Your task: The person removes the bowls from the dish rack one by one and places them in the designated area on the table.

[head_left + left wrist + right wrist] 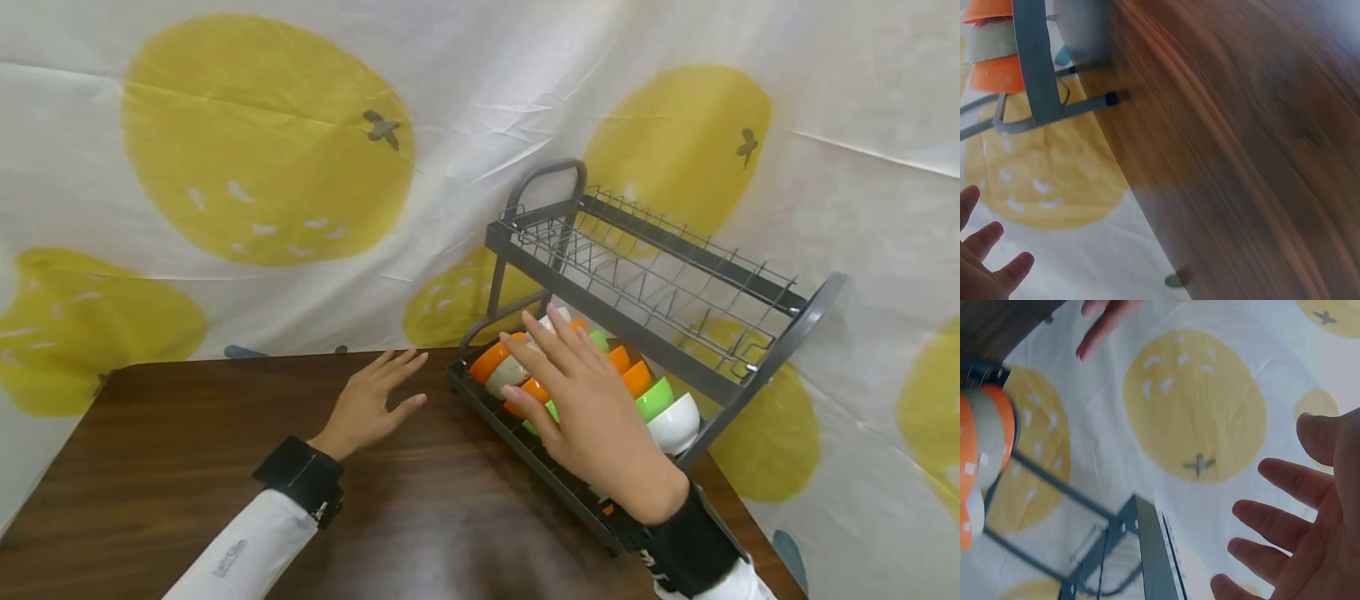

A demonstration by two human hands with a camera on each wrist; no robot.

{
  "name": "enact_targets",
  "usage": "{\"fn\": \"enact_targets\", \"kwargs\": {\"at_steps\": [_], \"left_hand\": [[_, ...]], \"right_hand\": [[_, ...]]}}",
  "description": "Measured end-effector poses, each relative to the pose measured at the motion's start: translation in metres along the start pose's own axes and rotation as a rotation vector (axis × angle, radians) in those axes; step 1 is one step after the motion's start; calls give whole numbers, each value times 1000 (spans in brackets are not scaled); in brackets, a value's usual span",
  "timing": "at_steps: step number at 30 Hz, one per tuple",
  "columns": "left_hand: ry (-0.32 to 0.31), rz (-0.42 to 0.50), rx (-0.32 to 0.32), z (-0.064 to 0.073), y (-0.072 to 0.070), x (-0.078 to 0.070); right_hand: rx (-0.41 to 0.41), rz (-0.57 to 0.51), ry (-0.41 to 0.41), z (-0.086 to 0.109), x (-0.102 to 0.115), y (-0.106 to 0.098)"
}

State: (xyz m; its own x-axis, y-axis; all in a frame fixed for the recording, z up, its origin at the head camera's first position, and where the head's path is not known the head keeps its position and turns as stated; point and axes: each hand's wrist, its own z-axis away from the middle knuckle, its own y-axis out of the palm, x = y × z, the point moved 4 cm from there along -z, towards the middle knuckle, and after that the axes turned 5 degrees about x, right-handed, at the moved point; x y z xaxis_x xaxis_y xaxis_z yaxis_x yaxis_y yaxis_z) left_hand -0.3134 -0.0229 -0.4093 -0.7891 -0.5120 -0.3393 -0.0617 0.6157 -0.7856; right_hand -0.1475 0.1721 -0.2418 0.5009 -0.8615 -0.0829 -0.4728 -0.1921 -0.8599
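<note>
A grey two-tier dish rack stands on the table's right side. Its lower tier holds several bowls, among them an orange bowl, a green bowl and a white bowl. My right hand, fingers spread and holding nothing, is raised in front of the lower tier and hides some of the bowls. To the left of the rack, my left hand hovers over the table with its fingers extended and nothing in them. In the right wrist view the right hand's fingers are apart.
The rack's upper tier is a wire grid with a raised handle at each end. Brown wood-grain table spreads out to the left and front. Behind it hangs a white curtain printed with large yellow fruit.
</note>
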Motion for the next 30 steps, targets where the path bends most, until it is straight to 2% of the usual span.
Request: {"fn": "enact_targets", "kwargs": {"at_steps": [4, 9, 14, 16, 21, 23, 30], "left_hand": [[6, 26, 21, -12, 15, -4], [-20, 16, 49, -21, 25, -3], [-10, 39, 47, -42, 37, -4], [-6, 51, 42, -48, 42, -5], [-26, 89, 37, -55, 46, -8], [-60, 118, 38, -57, 45, -9], [-182, 257, 38, -61, 50, -13]], "right_hand": [[-40, 52, 35, 18, -12, -21], [-87, 113, 57, 32, -26, -48], [-168, 163, 77, 42, -45, -84], [-187, 162, 87, 43, -52, -92], [-116, 160, 150, 36, -64, -86], [-80, 179, 178, 32, -69, -79], [-39, 210, 271, 28, -85, -65]]}}
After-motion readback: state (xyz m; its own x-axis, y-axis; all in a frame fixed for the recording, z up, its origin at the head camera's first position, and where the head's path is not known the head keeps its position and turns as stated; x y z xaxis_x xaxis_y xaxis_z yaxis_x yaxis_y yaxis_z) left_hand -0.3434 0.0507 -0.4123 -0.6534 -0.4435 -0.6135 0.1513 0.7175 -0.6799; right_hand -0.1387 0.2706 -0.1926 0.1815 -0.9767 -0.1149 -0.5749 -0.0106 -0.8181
